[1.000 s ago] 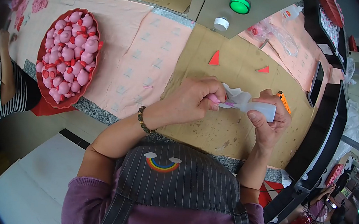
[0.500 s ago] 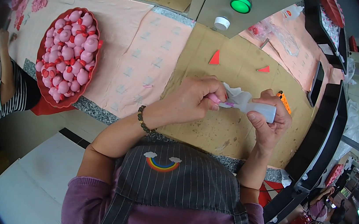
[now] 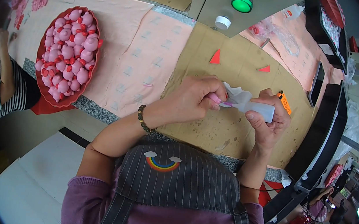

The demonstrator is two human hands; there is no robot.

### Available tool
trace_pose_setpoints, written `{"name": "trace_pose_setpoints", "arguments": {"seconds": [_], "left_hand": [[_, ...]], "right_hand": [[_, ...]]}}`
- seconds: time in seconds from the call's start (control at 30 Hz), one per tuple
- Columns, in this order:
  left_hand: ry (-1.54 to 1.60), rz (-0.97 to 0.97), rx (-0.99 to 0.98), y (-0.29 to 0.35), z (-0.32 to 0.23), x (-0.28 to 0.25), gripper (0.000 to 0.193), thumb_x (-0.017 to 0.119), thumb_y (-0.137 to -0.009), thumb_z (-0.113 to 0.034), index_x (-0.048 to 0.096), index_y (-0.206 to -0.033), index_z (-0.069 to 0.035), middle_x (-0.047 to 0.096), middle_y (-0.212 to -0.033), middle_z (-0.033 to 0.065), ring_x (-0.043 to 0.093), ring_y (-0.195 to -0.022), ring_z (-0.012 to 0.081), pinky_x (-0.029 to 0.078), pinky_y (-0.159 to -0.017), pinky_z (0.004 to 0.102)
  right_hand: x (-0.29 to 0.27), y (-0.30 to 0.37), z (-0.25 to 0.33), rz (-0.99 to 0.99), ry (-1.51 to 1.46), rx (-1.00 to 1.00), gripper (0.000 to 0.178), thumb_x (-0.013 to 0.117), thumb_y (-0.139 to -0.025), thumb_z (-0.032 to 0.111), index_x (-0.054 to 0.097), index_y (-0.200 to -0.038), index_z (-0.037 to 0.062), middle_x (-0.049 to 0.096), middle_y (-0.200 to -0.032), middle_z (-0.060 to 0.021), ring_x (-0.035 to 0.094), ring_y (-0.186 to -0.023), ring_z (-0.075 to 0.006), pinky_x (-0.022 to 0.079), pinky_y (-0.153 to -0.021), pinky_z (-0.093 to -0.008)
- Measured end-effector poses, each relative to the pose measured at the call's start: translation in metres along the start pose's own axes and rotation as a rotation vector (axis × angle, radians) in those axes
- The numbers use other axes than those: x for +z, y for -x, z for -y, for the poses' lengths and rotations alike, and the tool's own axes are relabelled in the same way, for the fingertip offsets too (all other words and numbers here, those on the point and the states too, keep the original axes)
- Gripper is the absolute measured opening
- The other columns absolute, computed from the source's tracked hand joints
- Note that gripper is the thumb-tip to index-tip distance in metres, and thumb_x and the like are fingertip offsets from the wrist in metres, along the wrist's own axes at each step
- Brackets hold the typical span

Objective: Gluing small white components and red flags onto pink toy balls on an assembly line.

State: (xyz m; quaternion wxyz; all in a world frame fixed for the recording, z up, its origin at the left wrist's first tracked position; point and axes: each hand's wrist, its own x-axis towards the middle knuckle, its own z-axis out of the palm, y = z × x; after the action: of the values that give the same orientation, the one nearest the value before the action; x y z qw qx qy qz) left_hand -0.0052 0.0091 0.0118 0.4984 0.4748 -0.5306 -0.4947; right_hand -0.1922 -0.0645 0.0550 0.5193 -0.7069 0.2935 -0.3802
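Between the fingertips of my left hand (image 3: 192, 98), a small pink piece (image 3: 214, 97) is pinched; its full shape is hidden by the fingers. My right hand (image 3: 275, 123) is wrapped round a translucent white squeeze bottle (image 3: 263, 110), tilted on its side. The bottle's narrow tip points left and meets the pink piece, where a purplish-pink bit shows. A crumpled white cloth or tissue (image 3: 235, 93) lies just behind the tip, close to both hands.
Brown cardboard (image 3: 225, 135) covers the bench under my hands, with a red triangle (image 3: 215, 56) and an orange cutter-like tool (image 3: 285, 103). Left stands a red scalloped tray (image 3: 60, 104) of pink figures; a person in stripes (image 3: 3, 87) is beyond. A black tray (image 3: 316, 136) borders the right.
Both hands stay nearly in place. The bottle in my right hand has shifted very slightly left; the pink piece is still in my left fingers.
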Motion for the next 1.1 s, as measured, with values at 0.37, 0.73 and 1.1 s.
{"name": "trace_pose_setpoints", "arguments": {"seconds": [0.37, 0.73, 1.1], "left_hand": [[-0.019, 0.009, -0.002, -0.0004, 0.0000, -0.0004, 0.022, 0.049, -0.070, 0.017, 0.056, -0.082, 0.001, 0.062, -0.088, 0.0099, 0.061, -0.071, 0.0138, 0.048, -0.063, 0.0252], [-0.042, 0.013, -0.001, -0.0007, 0.0004, -0.0011, 0.022, 0.051, -0.070, 0.016, 0.057, -0.084, 0.000, 0.063, -0.088, 0.0099, 0.061, -0.071, 0.0130, 0.048, -0.064, 0.0248], [-0.049, 0.001, 0.016, -0.0011, 0.0025, -0.0008, 0.022, 0.051, -0.070, 0.016, 0.057, -0.085, 0.001, 0.063, -0.088, 0.0104, 0.061, -0.072, 0.0131, 0.049, -0.065, 0.0247]], "right_hand": [[0.0013, -0.0003, -0.0010, 0.000, -0.021, 0.032, 0.025, 0.077, -0.066, 0.009, 0.061, -0.081, -0.0014, 0.048, -0.065, -0.0017, 0.040, -0.063, -0.0112, 0.029, -0.056, -0.0234], [0.0023, -0.0001, 0.0004, 0.009, -0.001, 0.008, 0.025, 0.078, -0.066, 0.010, 0.061, -0.081, -0.0010, 0.049, -0.066, -0.0016, 0.040, -0.064, -0.0111, 0.030, -0.056, -0.0232], [0.0010, -0.0009, 0.0020, 0.013, 0.092, -0.070, 0.027, 0.079, -0.063, 0.011, 0.060, -0.079, -0.0010, 0.048, -0.064, -0.0016, 0.039, -0.063, -0.0118, 0.029, -0.057, -0.0239]]}}
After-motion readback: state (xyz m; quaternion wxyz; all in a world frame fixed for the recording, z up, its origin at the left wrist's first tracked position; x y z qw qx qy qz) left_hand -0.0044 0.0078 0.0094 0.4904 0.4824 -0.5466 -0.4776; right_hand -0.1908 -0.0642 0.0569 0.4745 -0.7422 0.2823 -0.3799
